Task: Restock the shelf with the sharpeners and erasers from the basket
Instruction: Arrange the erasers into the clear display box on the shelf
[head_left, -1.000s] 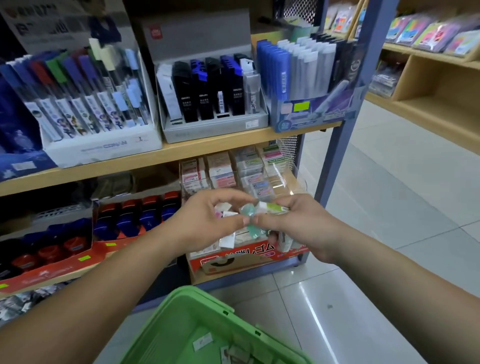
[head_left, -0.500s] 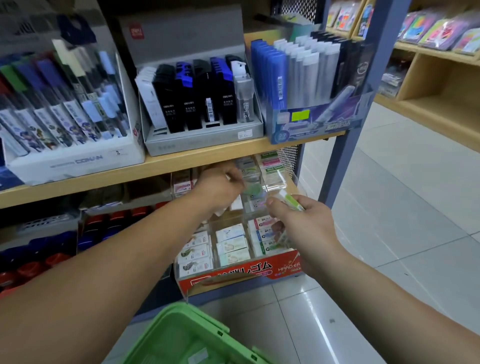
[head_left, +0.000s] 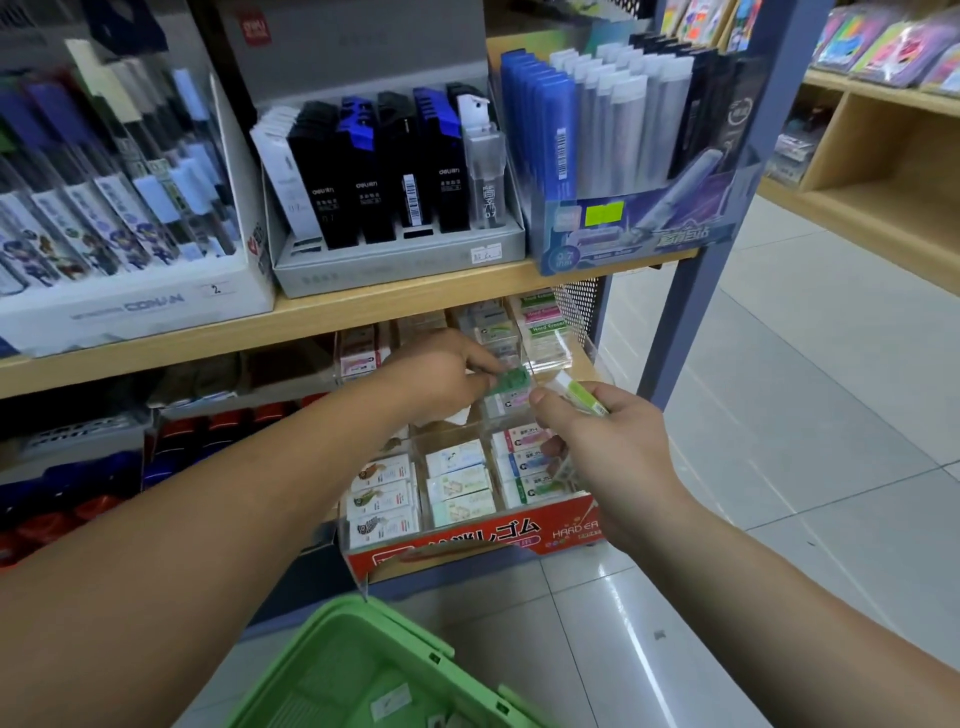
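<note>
My left hand (head_left: 441, 371) reaches under the upper shelf board and pinches a small green eraser (head_left: 511, 378) over the clear compartments of the eraser display box (head_left: 467, 551) on the lower shelf. My right hand (head_left: 608, 447) hovers just right of it, above the box's front right corner, and grips a white eraser with a lime-green sleeve (head_left: 579, 392) between thumb and fingers; more small packets seem tucked under its palm. The green basket (head_left: 363, 670) sits on the floor below, with a few small packs inside.
The wooden shelf board (head_left: 322, 317) above carries boxes of pens and pencil leads. Red and blue items fill a tray (head_left: 78, 499) at the lower left. A blue upright post (head_left: 696, 291) bounds the shelf on the right. Tiled floor (head_left: 779, 467) stretches right toward another wooden shelf (head_left: 872, 171).
My hands were together in front of the box; they have separated. The left hand moved up and into the shelf with the green eraser, and the right hand stayed back with the lime-sleeved one.
</note>
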